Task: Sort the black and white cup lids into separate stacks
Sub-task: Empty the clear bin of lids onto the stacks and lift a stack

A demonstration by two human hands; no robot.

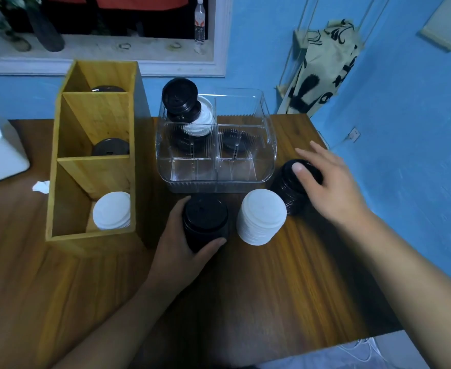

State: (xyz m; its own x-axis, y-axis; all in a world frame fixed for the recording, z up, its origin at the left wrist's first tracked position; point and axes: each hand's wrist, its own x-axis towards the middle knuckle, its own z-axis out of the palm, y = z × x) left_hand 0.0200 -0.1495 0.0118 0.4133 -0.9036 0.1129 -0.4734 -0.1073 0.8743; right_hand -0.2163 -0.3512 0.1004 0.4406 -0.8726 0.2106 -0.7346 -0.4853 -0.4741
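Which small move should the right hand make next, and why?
Probably curl the right hand round the far black stack under it and lift it onto the near black stack, which the left hand grips. The two stand apart, with the white stack between them.

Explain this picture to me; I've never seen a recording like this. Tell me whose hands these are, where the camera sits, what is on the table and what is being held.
There is no machine here: a person works with bare hands, and one wide-angle camera on their head looks down at them. The left hand grips a stack of black lids standing on the table. Beside it stands a white stack, and further right a second black stack; the open right hand lies over it, thumb on top. The wooden rack at left holds black lids in its two far compartments and white lids in the nearest. The clear bin behind holds mixed black and white lids.
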